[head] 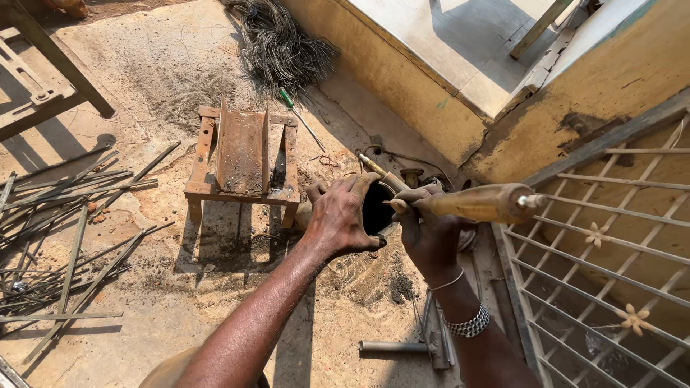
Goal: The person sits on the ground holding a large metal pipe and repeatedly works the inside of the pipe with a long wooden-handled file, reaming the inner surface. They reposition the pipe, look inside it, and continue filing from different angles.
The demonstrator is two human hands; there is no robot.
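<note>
Head cam looking down at a dusty concrete yard. Count-wise: two hands, one dark round can point(376, 210), one wooden-handled tool point(480, 202), one rusty metal stand point(243, 159), one green-handled screwdriver point(296, 112) lying past it, one bundle of thin wire point(282, 44) up by the wall, and a loose scatter of steel rods point(68, 237) on the left, too many to count properly. White window grille point(611, 251) with two little flower ornaments on the right.

The can sits just above the ground, right of the stand, between both hands. Left hand point(339, 215) comes in from below, wrist bent, fingers curled and pressed around the can's side. Right hand point(430, 231), with a bracelet on its wrist, has its fingers wrapped tight on the tool handle, which sticks out to the right with its working end at the can's mouth.
</note>
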